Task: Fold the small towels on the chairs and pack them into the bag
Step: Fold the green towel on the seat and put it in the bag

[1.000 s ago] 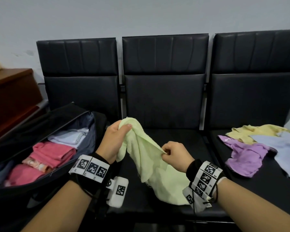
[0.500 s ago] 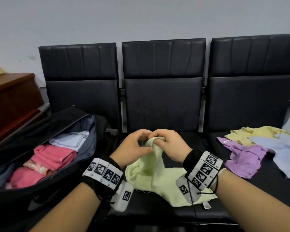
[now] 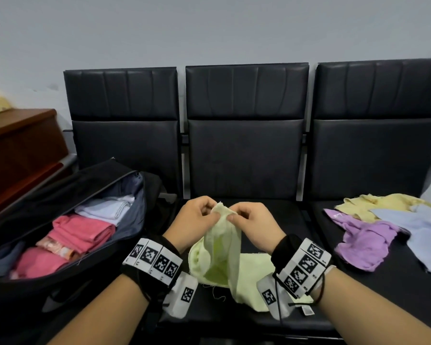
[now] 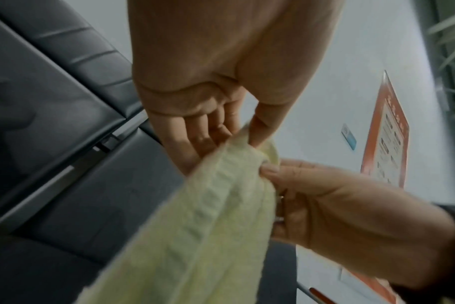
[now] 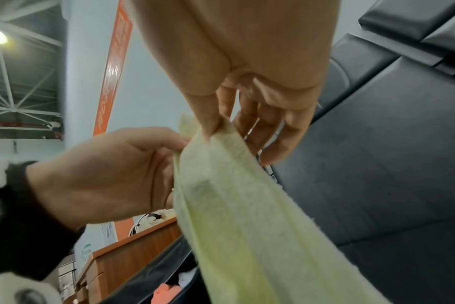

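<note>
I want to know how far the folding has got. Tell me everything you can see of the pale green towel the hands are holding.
The pale green towel is small, soft terry-like cloth with loose threads at its edge. Its top is lifted and bunched: the left hand and right hand pinch it close together there. Below, it hangs in loose vertical folds, and its lower part lies crumpled on the middle chair seat. A small white label shows at its near right corner. It is not folded yet.

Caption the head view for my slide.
Both hands pinch a green towel over the middle chair, beside the open bag.
</note>
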`<state>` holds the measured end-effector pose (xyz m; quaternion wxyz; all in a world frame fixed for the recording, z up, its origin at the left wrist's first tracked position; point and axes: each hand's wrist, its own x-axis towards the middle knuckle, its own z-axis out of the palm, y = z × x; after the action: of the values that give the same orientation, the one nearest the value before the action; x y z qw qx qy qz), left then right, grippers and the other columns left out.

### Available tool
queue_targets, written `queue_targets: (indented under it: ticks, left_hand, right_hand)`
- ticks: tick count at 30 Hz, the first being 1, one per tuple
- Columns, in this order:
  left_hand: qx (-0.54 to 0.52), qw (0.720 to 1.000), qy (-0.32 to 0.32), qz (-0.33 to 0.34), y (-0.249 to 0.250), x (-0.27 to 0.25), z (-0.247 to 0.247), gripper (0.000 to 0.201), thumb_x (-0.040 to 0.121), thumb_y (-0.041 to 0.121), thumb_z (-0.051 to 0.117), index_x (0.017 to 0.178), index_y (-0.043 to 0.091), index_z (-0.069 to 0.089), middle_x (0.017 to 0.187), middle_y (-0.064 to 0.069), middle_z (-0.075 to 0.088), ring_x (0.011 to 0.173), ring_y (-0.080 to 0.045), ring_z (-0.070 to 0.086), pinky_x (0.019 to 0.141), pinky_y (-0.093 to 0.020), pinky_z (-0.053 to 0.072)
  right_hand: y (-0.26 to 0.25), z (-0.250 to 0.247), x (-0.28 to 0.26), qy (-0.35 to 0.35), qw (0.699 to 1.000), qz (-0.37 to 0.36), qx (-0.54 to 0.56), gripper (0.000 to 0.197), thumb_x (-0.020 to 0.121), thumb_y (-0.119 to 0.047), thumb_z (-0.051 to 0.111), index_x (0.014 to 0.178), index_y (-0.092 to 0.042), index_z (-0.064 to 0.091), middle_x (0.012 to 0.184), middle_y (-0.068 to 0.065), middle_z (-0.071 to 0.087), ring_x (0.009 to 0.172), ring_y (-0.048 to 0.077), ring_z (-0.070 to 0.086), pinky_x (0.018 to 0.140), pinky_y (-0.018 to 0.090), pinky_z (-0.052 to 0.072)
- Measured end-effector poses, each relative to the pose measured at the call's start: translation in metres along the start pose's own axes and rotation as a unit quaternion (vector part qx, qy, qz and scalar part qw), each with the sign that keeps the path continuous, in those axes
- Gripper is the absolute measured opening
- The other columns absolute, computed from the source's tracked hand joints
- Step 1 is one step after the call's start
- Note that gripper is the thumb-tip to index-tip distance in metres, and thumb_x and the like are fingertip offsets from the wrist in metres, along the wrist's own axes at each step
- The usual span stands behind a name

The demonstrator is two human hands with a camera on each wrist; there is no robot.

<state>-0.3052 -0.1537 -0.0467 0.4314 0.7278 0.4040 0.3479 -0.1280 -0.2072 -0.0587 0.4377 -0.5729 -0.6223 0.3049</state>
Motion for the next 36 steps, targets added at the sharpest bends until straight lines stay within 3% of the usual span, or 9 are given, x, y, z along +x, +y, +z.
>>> queue_targets:
  ticks: [3,9,14,19,21,25,28,31,36]
  left_hand:
    - [0.060,0.996,-0.022,0.056,-0.001,-0.002,-0.003,0.005,0.087,0.027,0.072,0.085,0.025,0.068,0.076,-0.009,0.068,0.064,-0.012,0.060,0.063,-0.031,0.050]
    - [0.053,0.989,0.048,0.127,0.011,-0.002,-0.011,0.011,0.091,0.022,0.065,0.082,0.022,0.072,0.078,0.002,0.071,0.077,-0.017,0.067,0.071,-0.037,0.054]
    - [-0.007,0.982,0.093,0.166,0.032,-0.002,-0.023,0.012,0.091,0.024,0.062,0.082,0.022,0.070,0.081,0.001,0.070,0.077,-0.014,0.066,0.071,-0.031,0.053]
    - [-0.128,0.951,0.246,0.136,0.038,0.005,-0.063,0.012,0.090,0.020,0.062,0.080,0.017,0.068,0.076,0.002,0.066,0.074,-0.013,0.060,0.068,-0.029,0.050]
    - [-0.149,0.932,0.313,0.110,0.031,0.007,-0.087,0.014,0.091,0.020,0.062,0.081,0.011,0.066,0.076,-0.005,0.061,0.074,-0.017,0.056,0.067,-0.033,0.047]
    - [-0.118,0.913,0.388,0.041,0.002,0.013,-0.120,0.035,0.084,0.024,0.060,0.081,-0.011,0.052,0.074,-0.008,0.045,0.070,-0.020,0.040,0.063,-0.037,0.035]
    - [-0.131,0.930,0.341,-0.043,-0.021,0.014,-0.110,0.032,0.086,0.017,0.061,0.085,-0.014,0.055,0.074,-0.011,0.047,0.071,-0.021,0.041,0.063,-0.037,0.034]
    - [-0.120,0.956,0.247,-0.104,-0.032,0.013,-0.083,0.018,0.087,0.013,0.062,0.090,-0.005,0.068,0.080,-0.019,0.063,0.076,-0.022,0.055,0.068,-0.036,0.043]
    - [-0.073,0.992,0.069,-0.077,-0.015,0.008,-0.037,0.031,0.089,-0.005,0.050,0.099,0.019,0.067,0.083,-0.018,0.059,0.073,-0.027,0.055,0.066,-0.040,0.043]
  right_hand:
    - [-0.006,0.001,0.003,-0.017,0.999,-0.029,-0.036,0.015,0.095,-0.023,0.062,0.091,-0.025,0.076,0.084,-0.003,0.074,0.078,0.010,0.068,0.069,0.026,0.054]
    - [0.003,0.007,-0.002,0.028,0.994,-0.019,-0.106,0.013,0.089,-0.021,0.065,0.079,-0.027,0.069,0.077,-0.004,0.068,0.068,0.015,0.065,0.058,0.040,0.058]
    - [0.023,0.014,-0.007,-0.056,0.992,0.033,-0.113,0.014,0.088,-0.022,0.065,0.082,-0.010,0.067,0.079,0.009,0.069,0.072,0.023,0.067,0.066,0.041,0.059]
    - [0.049,0.002,-0.007,-0.077,0.977,0.059,-0.190,0.015,0.087,-0.021,0.064,0.073,-0.026,0.065,0.069,-0.006,0.064,0.065,0.005,0.058,0.066,0.030,0.048]
    - [0.059,-0.011,-0.006,-0.062,0.971,0.073,-0.217,0.011,0.087,-0.019,0.065,0.079,-0.025,0.069,0.075,-0.006,0.068,0.074,0.009,0.062,0.071,0.028,0.047]
    - [0.065,-0.039,0.003,0.070,0.977,0.069,-0.192,0.016,0.088,-0.018,0.069,0.074,-0.026,0.066,0.072,-0.007,0.067,0.072,0.010,0.061,0.067,0.026,0.042]
    - [0.046,-0.046,0.013,0.123,0.987,0.022,-0.104,0.014,0.089,-0.019,0.068,0.077,-0.025,0.070,0.074,-0.009,0.069,0.072,0.005,0.061,0.068,0.024,0.047]
    - [0.018,-0.041,0.019,0.078,0.995,-0.013,-0.068,0.017,0.091,-0.024,0.065,0.074,-0.023,0.069,0.073,-0.008,0.068,0.069,0.003,0.059,0.067,0.027,0.048]
    - [-0.013,-0.025,0.018,0.004,0.998,-0.027,-0.054,0.030,0.095,-0.028,0.063,0.067,-0.018,0.059,0.059,-0.013,0.052,0.056,0.002,0.045,0.058,0.024,0.040]
